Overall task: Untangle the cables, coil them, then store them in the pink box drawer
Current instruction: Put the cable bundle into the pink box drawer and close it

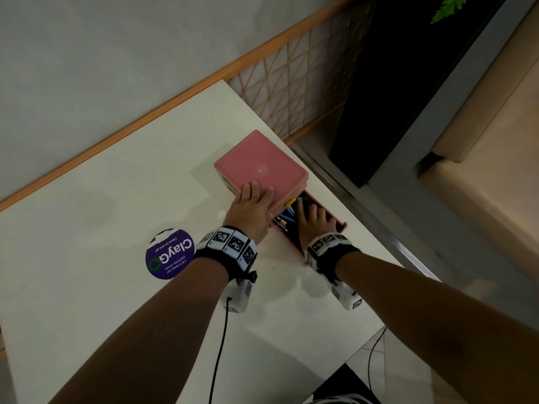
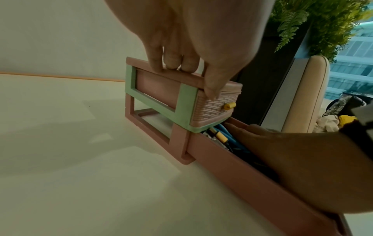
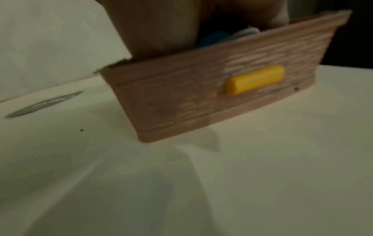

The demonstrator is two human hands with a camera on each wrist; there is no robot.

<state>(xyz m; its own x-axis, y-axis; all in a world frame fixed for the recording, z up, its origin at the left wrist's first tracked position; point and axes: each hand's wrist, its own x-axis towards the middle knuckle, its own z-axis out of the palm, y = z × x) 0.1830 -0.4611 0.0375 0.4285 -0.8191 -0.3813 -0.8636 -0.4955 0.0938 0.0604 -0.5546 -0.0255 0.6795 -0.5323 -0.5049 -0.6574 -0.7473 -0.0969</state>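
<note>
The pink box (image 1: 262, 164) (image 2: 157, 84) stands near the white table's right edge. Its lower drawer (image 1: 339, 225) (image 2: 242, 172) (image 3: 201, 99) is pulled out towards me, with a yellow knob (image 3: 254, 79) on its front. Blue and yellow-tipped cables (image 1: 287, 215) (image 2: 224, 135) (image 3: 216, 37) lie inside it. My left hand (image 1: 253, 208) (image 2: 181, 47) rests flat on the box lid, thumb down over the upper drawer's front. My right hand (image 1: 313, 221) (image 2: 282, 151) (image 3: 157, 32) reaches into the open drawer and its fingers lie fairly straight on the cables. The cables under that hand are hidden.
A round purple sticker (image 1: 170, 253) lies on the table (image 1: 116, 199), left of my left wrist. The table's right edge (image 1: 379, 249) runs close beside the drawer. A wall with wooden trim (image 1: 145, 121) borders the far side. A black wire (image 1: 218, 345) hangs from my left wrist.
</note>
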